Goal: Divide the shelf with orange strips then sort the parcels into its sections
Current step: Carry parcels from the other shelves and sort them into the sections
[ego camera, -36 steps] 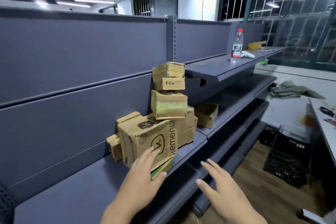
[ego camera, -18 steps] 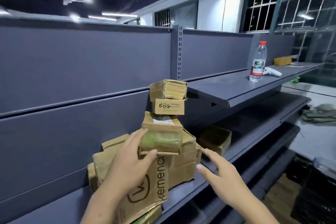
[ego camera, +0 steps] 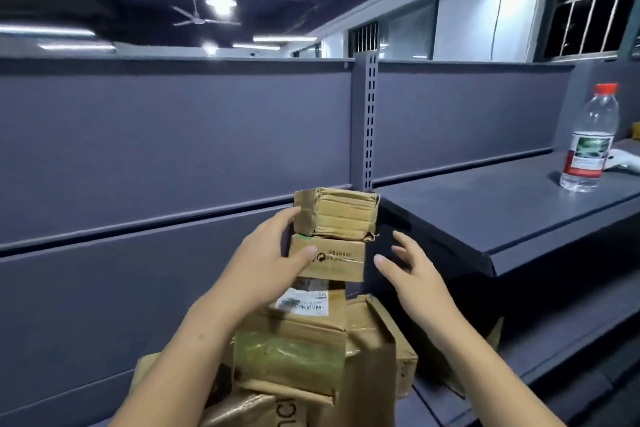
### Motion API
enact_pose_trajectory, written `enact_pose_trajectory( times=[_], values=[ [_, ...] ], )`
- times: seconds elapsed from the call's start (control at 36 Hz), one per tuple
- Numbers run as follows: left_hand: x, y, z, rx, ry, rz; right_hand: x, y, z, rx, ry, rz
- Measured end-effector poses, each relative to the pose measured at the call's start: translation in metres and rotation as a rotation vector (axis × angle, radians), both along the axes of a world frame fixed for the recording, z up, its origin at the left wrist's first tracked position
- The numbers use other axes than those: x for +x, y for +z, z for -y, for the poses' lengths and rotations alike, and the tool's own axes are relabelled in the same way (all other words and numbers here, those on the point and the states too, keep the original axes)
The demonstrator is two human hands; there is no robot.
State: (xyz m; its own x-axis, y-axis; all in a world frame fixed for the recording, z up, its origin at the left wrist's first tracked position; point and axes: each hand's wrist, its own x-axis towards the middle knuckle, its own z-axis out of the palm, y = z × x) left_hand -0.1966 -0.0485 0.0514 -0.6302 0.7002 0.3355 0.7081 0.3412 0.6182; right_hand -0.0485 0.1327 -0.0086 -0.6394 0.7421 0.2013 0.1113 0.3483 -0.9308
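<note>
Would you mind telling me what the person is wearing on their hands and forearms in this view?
Nothing that shows: the left hand and right hand are bare, with no gloves, rings, watch or wristband visible. Both forearms are uncovered down to the bottom edge of the picture, so no sleeve shows.

— Where does the view look from?
— One head-worn camera, facing forward and slightly down at a grey shelf (ego camera: 502,215), very close to stacked parcels (ego camera: 332,236).
— Any second view?
— No; both hands reach in from the bottom edge.
</note>
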Motion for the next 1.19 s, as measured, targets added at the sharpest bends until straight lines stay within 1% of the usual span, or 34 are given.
enact_pose_trajectory(
  times=[0.11, 0.19, 0.28, 0.39, 0.56, 0.72, 0.86, 0.92, 0.97, 1.11, 1.14, 1.19],
  values=[
    [-0.012, 0.007, -0.028, -0.032, 0.042, 0.033, -0.034, 0.010, -0.031, -0.053, 0.041, -0.081],
    [-0.019, 0.012, -0.045, -0.057, 0.072, 0.058, -0.052, 0.011, -0.047, -0.077, 0.123, -0.139],
    [-0.022, 0.016, -0.059, -0.051, 0.079, 0.067, -0.069, 0.008, -0.062, -0.069, 0.214, -0.174],
    [-0.021, 0.015, -0.068, -0.019, 0.081, 0.043, -0.083, 0.003, -0.073, -0.066, 0.280, -0.203],
    [-0.019, 0.008, -0.069, 0.100, 0.132, -0.007, -0.084, -0.002, -0.076, -0.066, 0.339, -0.288],
    [-0.016, 0.003, -0.062, 0.258, 0.101, 0.108, -0.084, -0.007, -0.078, -0.093, 0.411, -0.389],
    [-0.023, 0.002, -0.065, 0.320, 0.210, 0.094, -0.085, -0.012, -0.080, -0.109, 0.472, -0.427],
    [-0.028, 0.002, -0.066, 0.333, 0.223, 0.171, -0.086, -0.014, -0.083, -0.117, 0.481, -0.445],
    [-0.033, 0.003, -0.066, 0.359, 0.213, 0.308, -0.087, -0.016, -0.084, -0.138, 0.492, -0.466],
    [-0.036, 0.004, -0.065, 0.474, 0.113, 0.583, -0.086, -0.015, -0.086, -0.144, 0.537, -0.496],
    [-0.035, 0.005, -0.064, 0.484, 0.097, 0.590, -0.086, -0.014, -0.086, -0.148, 0.542, -0.504],
    [-0.035, 0.005, -0.062, 0.457, 0.099, 0.536, -0.087, -0.012, -0.085, -0.160, 0.546, -0.519]
  ],
)
